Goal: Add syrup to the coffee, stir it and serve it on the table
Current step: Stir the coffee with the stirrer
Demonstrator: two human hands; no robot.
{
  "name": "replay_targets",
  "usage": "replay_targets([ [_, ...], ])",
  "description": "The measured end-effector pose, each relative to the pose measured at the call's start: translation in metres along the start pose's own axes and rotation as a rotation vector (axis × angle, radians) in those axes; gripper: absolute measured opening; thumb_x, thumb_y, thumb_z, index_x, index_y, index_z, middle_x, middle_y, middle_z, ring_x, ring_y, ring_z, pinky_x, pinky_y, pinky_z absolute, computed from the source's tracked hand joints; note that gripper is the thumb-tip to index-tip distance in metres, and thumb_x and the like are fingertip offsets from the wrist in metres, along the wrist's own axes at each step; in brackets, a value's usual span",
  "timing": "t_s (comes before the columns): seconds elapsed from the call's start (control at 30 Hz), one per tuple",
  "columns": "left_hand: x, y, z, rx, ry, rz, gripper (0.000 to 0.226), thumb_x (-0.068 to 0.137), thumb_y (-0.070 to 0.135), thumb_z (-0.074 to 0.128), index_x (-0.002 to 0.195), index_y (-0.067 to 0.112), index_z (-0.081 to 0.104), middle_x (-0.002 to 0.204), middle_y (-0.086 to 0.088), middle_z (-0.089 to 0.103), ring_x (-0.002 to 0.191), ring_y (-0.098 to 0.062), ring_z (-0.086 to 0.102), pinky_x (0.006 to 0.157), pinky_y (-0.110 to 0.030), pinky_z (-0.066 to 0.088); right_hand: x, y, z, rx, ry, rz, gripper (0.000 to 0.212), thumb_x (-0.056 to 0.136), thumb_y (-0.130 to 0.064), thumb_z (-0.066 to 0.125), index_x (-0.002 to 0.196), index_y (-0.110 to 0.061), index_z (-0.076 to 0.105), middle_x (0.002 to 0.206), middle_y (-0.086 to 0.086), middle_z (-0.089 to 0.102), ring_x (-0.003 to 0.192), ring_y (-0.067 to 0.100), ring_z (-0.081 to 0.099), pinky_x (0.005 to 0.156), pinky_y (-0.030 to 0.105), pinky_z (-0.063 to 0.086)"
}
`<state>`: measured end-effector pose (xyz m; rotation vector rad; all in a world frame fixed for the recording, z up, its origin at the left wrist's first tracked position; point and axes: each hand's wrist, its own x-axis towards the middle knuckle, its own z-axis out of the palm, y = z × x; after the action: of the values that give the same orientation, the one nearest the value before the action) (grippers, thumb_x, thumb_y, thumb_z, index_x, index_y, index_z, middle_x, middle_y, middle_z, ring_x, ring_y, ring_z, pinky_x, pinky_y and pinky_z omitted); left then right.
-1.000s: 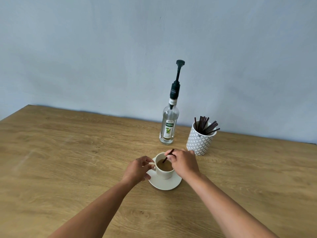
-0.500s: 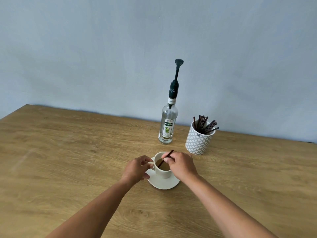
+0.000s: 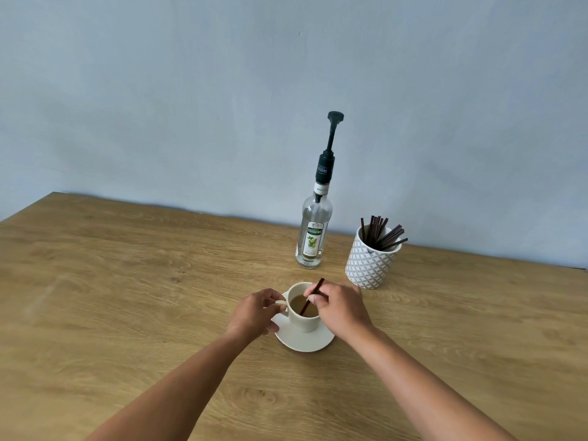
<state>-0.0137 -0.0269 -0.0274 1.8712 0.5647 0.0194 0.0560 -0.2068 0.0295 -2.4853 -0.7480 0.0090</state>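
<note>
A white coffee cup [image 3: 304, 323] filled with brown coffee stands on a white saucer [image 3: 302, 342] on the wooden table [image 3: 127, 297]. My left hand [image 3: 256, 313] pinches the cup's handle on its left side. My right hand [image 3: 340, 308] pinches a dark stir stick [image 3: 313, 296] whose lower end dips slanted into the coffee. Behind the cup stands a clear syrup bottle [image 3: 313, 232] with a black pump, upright and untouched.
A white patterned holder [image 3: 370, 264] with several dark stir sticks stands right of the bottle, near the wall. The table's left corner and the pale wall lie behind.
The stick's dipped end has swung within the cup while my right hand shifted slightly. My left hand has kept its hold on the handle.
</note>
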Motion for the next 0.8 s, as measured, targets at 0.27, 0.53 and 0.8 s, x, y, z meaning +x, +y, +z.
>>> replay_targets([
  [0.27, 0.0002, 0.0001, -0.0002, 0.01, 0.007, 0.001, 0.01, 0.089, 0.02, 0.071, 0.087, 0.029, 0.071, 0.092, 0.001, 0.076, 0.065, -0.027, 0.078, 0.048, -0.027, 0.053, -0.0014, 0.0031, -0.0049, -0.182, 0.078, -0.032, 0.016, 0.094, -0.028, 0.053, 0.095, -0.036, 0.066, 0.09, -0.015, 0.072, 0.091, 0.013, 0.059, 0.082, 0.035, 0.027],
  [0.53, -0.0005, 0.0001, -0.0004, 0.026, 0.007, 0.01, 0.008, 0.09, 0.021, 0.071, 0.09, 0.029, 0.07, 0.093, 0.003, 0.076, 0.063, -0.024, 0.078, 0.048, -0.027, 0.054, -0.0015, -0.0003, 0.0035, -0.078, 0.024, -0.032, 0.015, 0.094, -0.032, 0.054, 0.097, -0.038, 0.068, 0.096, -0.016, 0.073, 0.097, 0.011, 0.06, 0.088, 0.034, 0.027],
  [0.8, 0.0005, -0.0006, 0.0001, 0.016, 0.004, 0.014, 0.008, 0.09, 0.02, 0.07, 0.09, 0.028, 0.071, 0.091, 0.004, 0.077, 0.064, -0.025, 0.078, 0.05, -0.029, 0.055, -0.0031, 0.0054, -0.0006, -0.099, 0.065, -0.015, 0.015, 0.093, -0.026, 0.053, 0.093, -0.036, 0.064, 0.088, -0.014, 0.072, 0.089, 0.013, 0.062, 0.082, 0.033, 0.024],
])
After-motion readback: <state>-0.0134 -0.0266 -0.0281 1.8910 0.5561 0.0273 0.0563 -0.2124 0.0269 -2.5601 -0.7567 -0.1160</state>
